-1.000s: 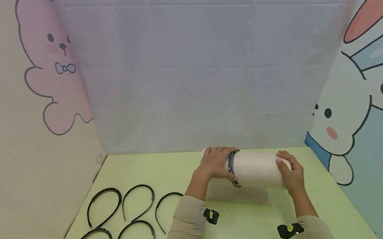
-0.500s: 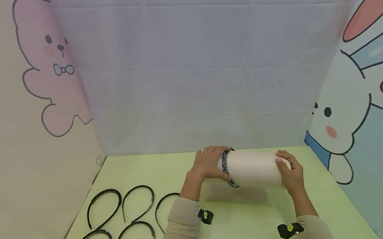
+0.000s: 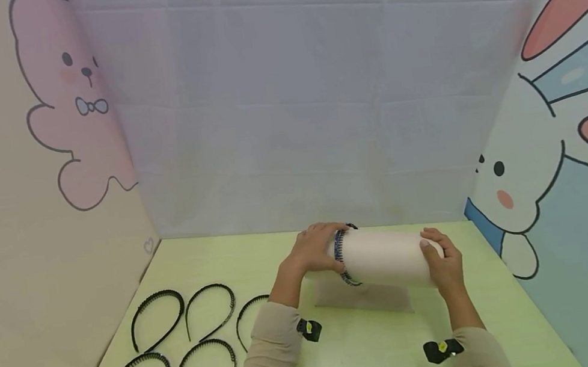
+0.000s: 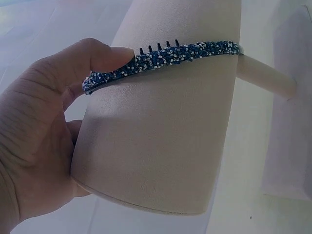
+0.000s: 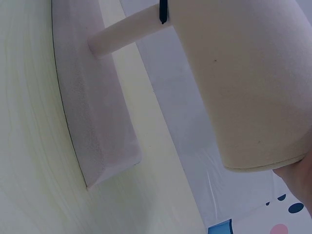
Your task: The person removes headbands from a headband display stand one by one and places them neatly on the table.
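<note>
A headband covered in blue and white glitter (image 4: 168, 56) curves around the left part of a cream padded roll (image 3: 384, 255). The roll lies sideways on a short post (image 5: 126, 31) above a flat base (image 3: 364, 298), forming a display stand. My left hand (image 3: 313, 248) pinches the headband, its thumb lying along the glittery band in the left wrist view. Comb teeth stick out from one edge. My right hand (image 3: 446, 264) grips the roll's right end. A dark tip of the headband (image 5: 163, 12) shows beside the post in the right wrist view.
Several black toothed headbands lie at the left of the pale green table (image 3: 379, 355), among them one at the back left (image 3: 167, 292) and one close to my left forearm (image 3: 240, 315). A whitish sheet (image 3: 276, 119) stands behind; walls with cartoon drawings flank both sides.
My left hand and the glittery headband have slid leftward along the roll, toward its left end. The right hand keeps its grip on the other end.
</note>
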`<state>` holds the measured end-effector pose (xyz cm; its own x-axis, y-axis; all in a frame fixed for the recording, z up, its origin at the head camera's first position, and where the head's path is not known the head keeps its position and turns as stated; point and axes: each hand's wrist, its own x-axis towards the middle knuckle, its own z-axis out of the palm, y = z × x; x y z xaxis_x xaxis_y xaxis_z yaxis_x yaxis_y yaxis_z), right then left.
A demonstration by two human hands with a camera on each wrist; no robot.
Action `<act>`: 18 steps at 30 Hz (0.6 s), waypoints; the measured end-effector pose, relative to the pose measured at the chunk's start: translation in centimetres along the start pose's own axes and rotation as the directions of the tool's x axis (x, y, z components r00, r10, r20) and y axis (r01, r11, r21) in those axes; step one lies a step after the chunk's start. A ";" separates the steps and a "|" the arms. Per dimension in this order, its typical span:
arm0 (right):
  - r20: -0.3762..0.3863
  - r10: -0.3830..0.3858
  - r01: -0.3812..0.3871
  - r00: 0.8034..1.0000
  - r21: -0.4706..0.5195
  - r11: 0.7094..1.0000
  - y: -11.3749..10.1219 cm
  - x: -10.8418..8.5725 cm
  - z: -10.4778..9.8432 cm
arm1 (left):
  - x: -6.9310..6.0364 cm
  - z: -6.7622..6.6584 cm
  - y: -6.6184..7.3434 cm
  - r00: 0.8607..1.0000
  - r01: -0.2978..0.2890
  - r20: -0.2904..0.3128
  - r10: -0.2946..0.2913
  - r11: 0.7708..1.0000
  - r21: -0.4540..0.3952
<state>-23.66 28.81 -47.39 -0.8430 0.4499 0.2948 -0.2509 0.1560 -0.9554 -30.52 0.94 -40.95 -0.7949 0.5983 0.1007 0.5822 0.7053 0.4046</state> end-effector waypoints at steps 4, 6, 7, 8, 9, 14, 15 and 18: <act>0.005 0.003 -0.003 1.000 -0.011 1.000 -0.1 0.1 0.1 | -0.3 -0.1 -0.2 1.000 0.021 -0.017 -0.021 0.999 -0.043; 0.003 0.011 -0.011 1.000 -0.019 1.000 -0.1 0.1 0.0 | -0.4 0.0 -0.3 0.999 0.036 -0.031 -0.038 0.998 -0.060; 0.001 0.014 -0.014 1.000 -0.020 1.000 0.0 0.1 0.0 | -0.5 0.1 -0.4 0.998 0.043 -0.039 -0.046 0.997 -0.064; 0.000 0.018 -0.018 1.000 -0.022 1.000 0.0 0.1 0.0 | -0.5 0.2 -0.5 0.997 0.051 -0.045 -0.054 0.997 -0.066; -0.001 0.020 -0.020 1.000 -0.022 1.000 0.0 0.1 0.0 | -0.6 0.3 -0.6 0.997 0.060 -0.051 -0.064 0.996 -0.066; 0.001 0.021 -0.021 1.000 -0.010 1.000 -0.2 0.1 0.0 | -0.9 0.7 -0.8 0.991 0.107 -0.067 -0.112 0.991 -0.080; 0.004 0.021 -0.021 1.000 -0.005 1.000 -0.3 0.1 0.0 | -1.0 0.7 -0.8 0.990 0.114 -0.067 -0.121 0.988 -0.101; 0.011 0.018 -0.018 1.000 0.000 1.000 -1.2 -0.3 0.0 | -1.2 0.8 -1.2 0.990 0.120 -0.056 -0.133 0.974 -0.192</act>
<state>-23.11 28.49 -46.38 -0.8527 0.4428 0.2773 -0.2355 0.1479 -0.9605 -30.10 -0.30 -42.25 -0.8733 0.4774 0.0967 0.4392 0.6858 0.5804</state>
